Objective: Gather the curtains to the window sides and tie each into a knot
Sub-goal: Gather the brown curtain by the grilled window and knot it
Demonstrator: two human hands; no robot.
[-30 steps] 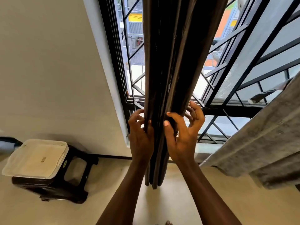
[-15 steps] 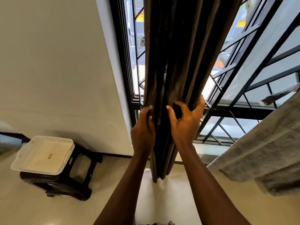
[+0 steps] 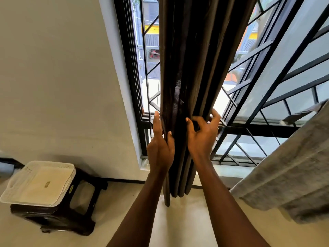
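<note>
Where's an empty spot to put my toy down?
Bare floor lies between the black stool and the hem of the dark curtain. The window sill is bare between curtain and grey cloth. Crowded: the white basket covers the stool; left hand and right hand grip the curtain.

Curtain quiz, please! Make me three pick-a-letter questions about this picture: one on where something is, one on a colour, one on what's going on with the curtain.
1. Where is the white basket?
A. on the dark stool
B. on the windowsill
C. hanging from the window bars

2. What colour is the bunched curtain?
A. white
B. yellow
C. dark brown

3. How is that curtain?
A. tied in a knot
B. gathered in folds, held by the left hand and right hand
C. lying on the floor

Answers:
1 A: the basket rests on the stool's top, near the wall.
2 C: its folds look dark brown.
3 B: both hands grip the hanging folds, and no knot shows.
</note>
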